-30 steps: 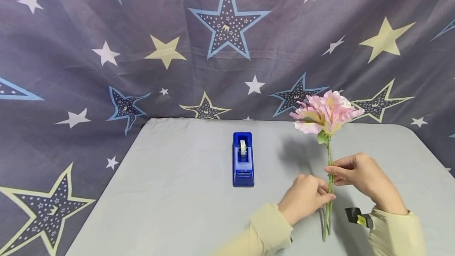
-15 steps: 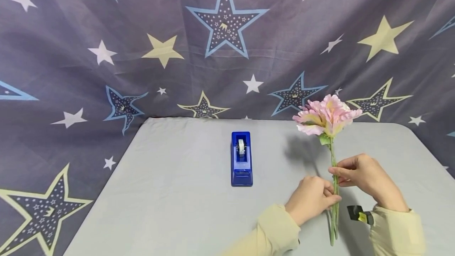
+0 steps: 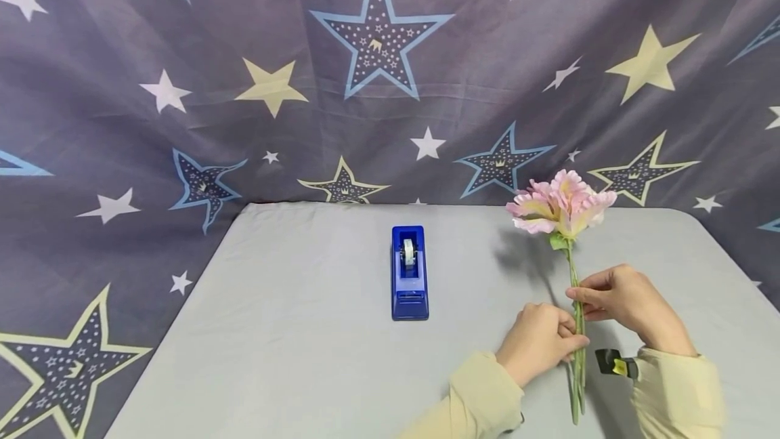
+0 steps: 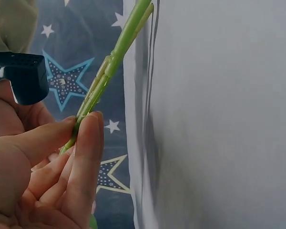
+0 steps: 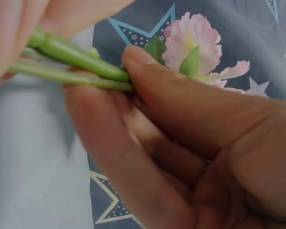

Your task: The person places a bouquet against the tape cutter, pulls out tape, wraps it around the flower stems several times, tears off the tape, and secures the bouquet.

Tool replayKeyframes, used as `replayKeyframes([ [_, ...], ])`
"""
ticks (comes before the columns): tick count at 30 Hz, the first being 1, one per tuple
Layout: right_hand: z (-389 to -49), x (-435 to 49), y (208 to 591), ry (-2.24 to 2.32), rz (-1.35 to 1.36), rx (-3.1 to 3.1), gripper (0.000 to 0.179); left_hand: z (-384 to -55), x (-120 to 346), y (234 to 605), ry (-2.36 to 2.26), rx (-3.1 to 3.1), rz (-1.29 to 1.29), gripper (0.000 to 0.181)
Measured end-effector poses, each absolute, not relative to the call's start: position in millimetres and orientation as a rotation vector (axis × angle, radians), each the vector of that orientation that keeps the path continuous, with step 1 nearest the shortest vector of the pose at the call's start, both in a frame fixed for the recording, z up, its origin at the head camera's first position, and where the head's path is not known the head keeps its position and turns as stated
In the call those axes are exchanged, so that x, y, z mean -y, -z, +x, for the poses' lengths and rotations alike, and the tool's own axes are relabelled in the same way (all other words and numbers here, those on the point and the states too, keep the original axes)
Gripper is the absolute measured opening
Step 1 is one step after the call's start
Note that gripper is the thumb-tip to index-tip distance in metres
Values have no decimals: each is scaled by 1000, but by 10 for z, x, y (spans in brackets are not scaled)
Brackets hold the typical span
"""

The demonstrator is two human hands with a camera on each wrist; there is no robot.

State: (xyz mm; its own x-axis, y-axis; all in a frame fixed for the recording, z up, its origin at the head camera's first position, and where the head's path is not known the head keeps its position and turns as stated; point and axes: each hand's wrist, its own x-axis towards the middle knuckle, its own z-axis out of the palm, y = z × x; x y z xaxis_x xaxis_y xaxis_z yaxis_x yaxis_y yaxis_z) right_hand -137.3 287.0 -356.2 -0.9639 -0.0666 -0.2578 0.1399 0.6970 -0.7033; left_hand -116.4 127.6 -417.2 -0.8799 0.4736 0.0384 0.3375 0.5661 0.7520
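Observation:
Pink flowers point(image 3: 562, 203) stand nearly upright over the right part of the table, their green stems point(image 3: 577, 378) bundled side by side. My left hand point(image 3: 539, 343) pinches the stems low down between thumb and fingers. Just above it, my right hand point(image 3: 630, 305) pinches the same stems from the other side. In the left wrist view, the stems point(image 4: 115, 59) run up past the left thumb and fingertips. The right wrist view shows two stem parts point(image 5: 86, 64) between the right thumb and forefinger, with pink petals point(image 5: 193, 45) and green leaves beyond.
A blue tape dispenser point(image 3: 410, 303) with a roll of tape point(image 3: 408, 253) sits mid-table, left of the hands. The table point(image 3: 274, 330) has a light grey cover. Behind it hangs a dark curtain point(image 3: 341, 120) printed with stars.
Both hands still hold the stems. The flowers have come down a little and shifted slightly right relative to the tape dispenser, the left hand moving with them. The head view has turned slightly.

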Motion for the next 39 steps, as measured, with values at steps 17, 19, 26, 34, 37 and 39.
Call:
replayKeyframes([
  [17, -1426, -2967, 3686, 1105, 115, -2591, 35, -1113, -1410, 4242, -1376, -2516, 473, 11],
  [19, -1436, -2979, 3699, 1093, 102, -2593, 35, -1112, -1422, 4253, -1404, -2494, 457, 12],
  [26, -1461, -3018, 3744, 1082, 127, -2553, 34, -1112, -1475, 4287, -1436, -2417, 407, 9],
  [34, -1462, -3042, 3774, 1059, 144, -2578, 32, -1142, -1509, 4322, -1307, -2515, 493, 5],
  [37, -1466, -3055, 3785, 1034, 132, -2605, 30, -1137, -1520, 4321, -1267, -2536, 524, 6],
  [39, -1467, -3061, 3796, 1020, 133, -2615, 29, -1127, -1527, 4319, -1265, -2535, 521, 8],
])
